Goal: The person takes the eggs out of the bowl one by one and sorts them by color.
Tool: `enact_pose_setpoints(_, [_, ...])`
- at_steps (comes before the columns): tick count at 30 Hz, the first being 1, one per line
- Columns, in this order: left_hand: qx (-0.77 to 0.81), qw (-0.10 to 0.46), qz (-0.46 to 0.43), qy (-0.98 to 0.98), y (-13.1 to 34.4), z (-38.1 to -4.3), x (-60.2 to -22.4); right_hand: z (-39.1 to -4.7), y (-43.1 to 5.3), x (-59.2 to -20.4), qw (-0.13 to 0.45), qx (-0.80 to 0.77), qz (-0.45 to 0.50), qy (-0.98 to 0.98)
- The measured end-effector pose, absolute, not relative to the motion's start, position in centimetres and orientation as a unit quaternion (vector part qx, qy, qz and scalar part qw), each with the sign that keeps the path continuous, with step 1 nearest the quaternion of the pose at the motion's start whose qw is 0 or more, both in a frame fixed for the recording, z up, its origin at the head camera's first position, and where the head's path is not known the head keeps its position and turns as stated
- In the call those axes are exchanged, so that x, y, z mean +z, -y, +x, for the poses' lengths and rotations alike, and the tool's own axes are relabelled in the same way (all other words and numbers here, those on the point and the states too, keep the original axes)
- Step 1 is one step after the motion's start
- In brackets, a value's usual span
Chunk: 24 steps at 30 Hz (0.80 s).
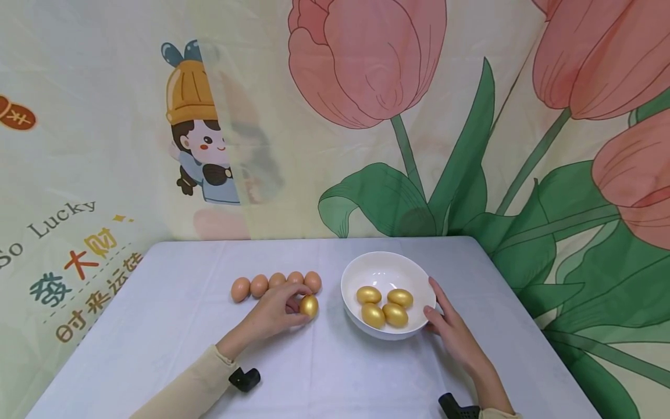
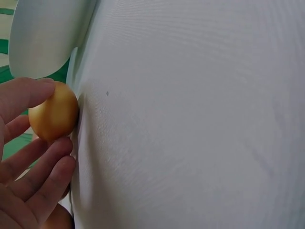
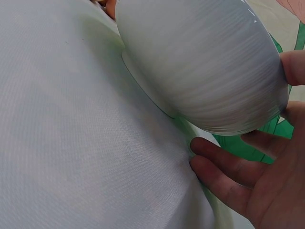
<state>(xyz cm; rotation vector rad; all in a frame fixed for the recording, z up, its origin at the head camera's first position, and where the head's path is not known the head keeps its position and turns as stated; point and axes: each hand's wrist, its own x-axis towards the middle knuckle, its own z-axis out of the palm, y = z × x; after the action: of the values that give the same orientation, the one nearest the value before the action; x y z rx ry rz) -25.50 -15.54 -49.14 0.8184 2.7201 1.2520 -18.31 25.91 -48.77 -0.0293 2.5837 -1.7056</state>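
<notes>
Between thumb and fingers my left hand (image 1: pixel 277 311) pinches a golden egg (image 1: pixel 309 306), just in front of the row of brown eggs (image 1: pixel 259 286). The left wrist view shows that golden egg (image 2: pixel 55 112) low at the cloth, the thumb on top and fingertips beneath. My right hand (image 1: pixel 452 331) holds the white bowl (image 1: pixel 350 311) by its right side, thumb at the rim. Several golden eggs (image 1: pixel 373 315) lie inside the bowl. In the right wrist view the bowl's outer wall (image 3: pixel 205 62) stands against the fingers, with two lower fingers apart from it.
A white cloth (image 1: pixel 335 378) covers the table. Behind it hangs a backdrop printed with pink tulips (image 1: pixel 366 64) and a cartoon figure (image 1: pixel 201 139). Dark wrist devices (image 1: pixel 244 379) sit on both wrists.
</notes>
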Motion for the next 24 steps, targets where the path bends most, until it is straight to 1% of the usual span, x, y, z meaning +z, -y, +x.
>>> enact_pose_setpoints(10, [0.406,0.018,0.252,-0.878,16.1,-25.4,-47.6,-18.4,-25.9,-48.8,0.022,-0.552,-0.013,-0.833])
enact_pose_setpoints(14, [0.397,0.005,0.252,-0.882,15.9,-25.4,-46.3,-18.3,-25.9,-48.7,0.023,-0.552,-0.011,-0.833])
enact_pose_setpoints(20, [0.396,-0.017,0.277,-0.875,14.4,-25.6,-44.1,-18.2,-25.8,-48.7,0.023,-0.549,-0.01,-0.836])
enact_pose_setpoints(24, [0.408,-0.013,0.293,-0.864,12.9,-25.6,-42.5,-18.1,-25.8,-48.6,0.021,-0.549,-0.011,-0.835])
